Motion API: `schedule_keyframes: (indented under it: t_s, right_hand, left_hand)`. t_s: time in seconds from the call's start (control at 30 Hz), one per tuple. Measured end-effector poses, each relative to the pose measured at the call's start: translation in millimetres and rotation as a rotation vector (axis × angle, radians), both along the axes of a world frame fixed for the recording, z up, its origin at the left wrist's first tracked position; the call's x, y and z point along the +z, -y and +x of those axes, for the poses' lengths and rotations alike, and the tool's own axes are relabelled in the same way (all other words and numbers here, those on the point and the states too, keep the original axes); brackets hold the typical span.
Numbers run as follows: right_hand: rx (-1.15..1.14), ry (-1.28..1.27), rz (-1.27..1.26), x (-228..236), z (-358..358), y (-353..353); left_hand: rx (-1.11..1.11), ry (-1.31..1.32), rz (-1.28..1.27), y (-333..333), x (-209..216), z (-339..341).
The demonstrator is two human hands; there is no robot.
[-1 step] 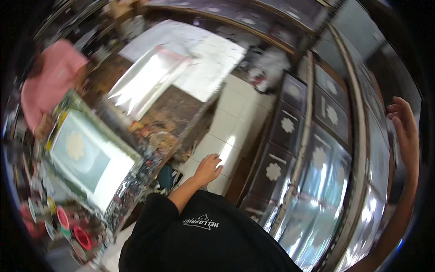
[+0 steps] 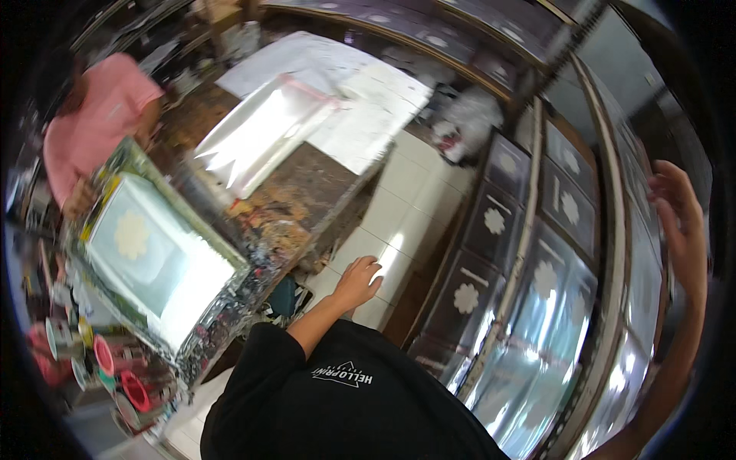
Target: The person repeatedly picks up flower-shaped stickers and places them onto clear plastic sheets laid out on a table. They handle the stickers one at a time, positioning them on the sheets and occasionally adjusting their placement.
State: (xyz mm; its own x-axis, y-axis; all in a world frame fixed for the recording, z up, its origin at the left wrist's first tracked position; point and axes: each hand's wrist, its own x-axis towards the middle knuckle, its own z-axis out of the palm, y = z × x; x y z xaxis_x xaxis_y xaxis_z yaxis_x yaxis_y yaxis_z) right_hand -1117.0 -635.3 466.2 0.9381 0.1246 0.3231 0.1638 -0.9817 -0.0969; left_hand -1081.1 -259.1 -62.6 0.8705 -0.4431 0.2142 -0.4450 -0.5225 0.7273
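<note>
My left hand (image 2: 358,284) hangs low above the tiled floor, fingers stretched out and holding nothing. At the far right my right hand (image 2: 678,205) is raised, fingers loosely bent and apart, with nothing visible in it. Closest to it is the outermost rack of glossy sheets (image 2: 638,264); whether the fingers touch it I cannot tell. Left of that rack lie clear plastic sheets printed with a pale flower (image 2: 546,280), and dark panels with the same flower (image 2: 466,298).
A paint-stained worktable (image 2: 322,165) bears a stack of clear plastic (image 2: 264,138) and white paper (image 2: 376,100). A framed printing screen (image 2: 184,222) tilts at its left end, held by a person in pink (image 2: 103,107). Tubs (image 2: 138,391) stand below; bagged plastic (image 2: 468,123) lies behind.
The whole view has shifted slightly, with table, screen and racks sitting a little further right. Both my hands keep nearly the same pose, and nothing has been taken hold of.
</note>
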Motion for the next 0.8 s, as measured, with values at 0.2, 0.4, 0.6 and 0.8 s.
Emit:
schedule_keyframes:
  t_s: [0.2, 0.4, 0.6, 0.8]
  right_hand:
    - [0.824, -0.298, 0.094, -53.6, 143.8, -208.1]
    - [0.820, -0.424, 1.006, -189.8, 208.2, -245.0]
    - [0.014, -0.701, 1.415, -497.1, 212.6, -178.0]
    - [-0.244, -1.039, 1.434, -677.5, 85.1, -60.1]
  left_hand:
    - [0.374, 0.121, 0.011, -49.1, 46.3, 56.2]
    - [0.556, 0.177, 0.460, -96.5, 53.4, 78.0]
    - [0.504, 0.025, 0.585, -111.8, 46.6, 74.9]
    - [0.573, 0.017, 0.423, -110.0, 40.7, 73.6]
